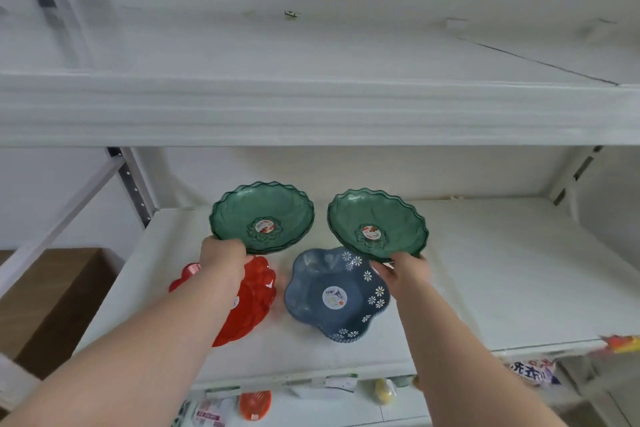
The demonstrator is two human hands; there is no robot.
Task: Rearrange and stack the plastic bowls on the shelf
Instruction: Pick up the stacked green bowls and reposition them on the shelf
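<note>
Your two bare forearms reach forward over the front edge of the white shelf. Nearest to you on it sit two bowls side by side: a red bowl on the left, partly hidden under your left arm, and a blue bowl with white daisies and a round sticker in its middle on the right.

Just past them, your left hand is pinching the near rim of the left green bowl, fingers curled around the edge, with the bowl tipped up toward you above the red one. Your right hand is clamped on the near rim of the right green bowl, also tilted, its edge over the far side of the blue bowl. Each green piece shows more than one rim, so each may be a small stack.

Behind the bowls is the shelf's white back wall, and an upper shelf crosses above.
</note>
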